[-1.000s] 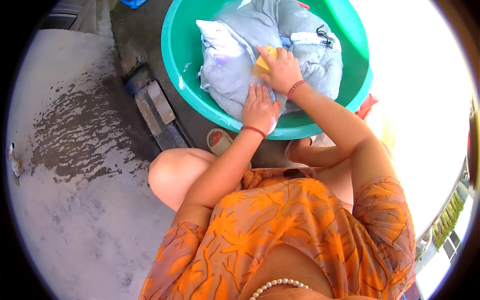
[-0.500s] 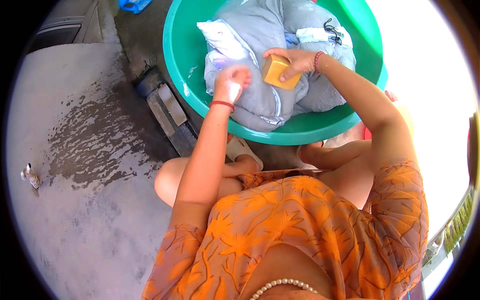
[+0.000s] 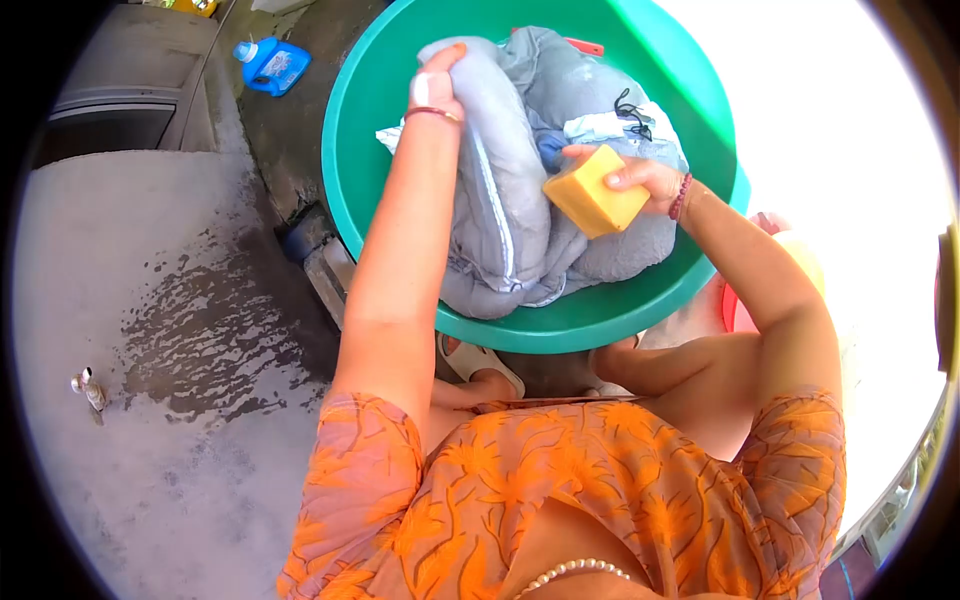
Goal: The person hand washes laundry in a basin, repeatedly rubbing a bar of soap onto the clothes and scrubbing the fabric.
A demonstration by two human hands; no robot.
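A grey padded garment [image 3: 500, 150] lies bunched in a large round green basin [image 3: 345, 120]; wet patches darken parts of it. Black drawstrings show on a pale strip at its right side. My left hand [image 3: 437, 88], with white suds on its back, grips a raised fold at the far left; some of its fingers are hidden. In my right hand [image 3: 650, 182] is a thick yellow bar of soap [image 3: 597, 195], held over the right part of the garment, thumb on its near face.
A blue detergent bottle [image 3: 272, 66] lies on the ground beyond the basin's left. A metal tap [image 3: 88, 385] sticks out of the concrete surface at left, near a wet patch [image 3: 210, 330]. Something red [image 3: 738, 310] stands right of the basin. My sandalled feet are against its near side.
My left hand has moved away from me and taken hold of the garment, lifting a fold at the far left. My right hand has shifted right and slightly nearer with the soap.
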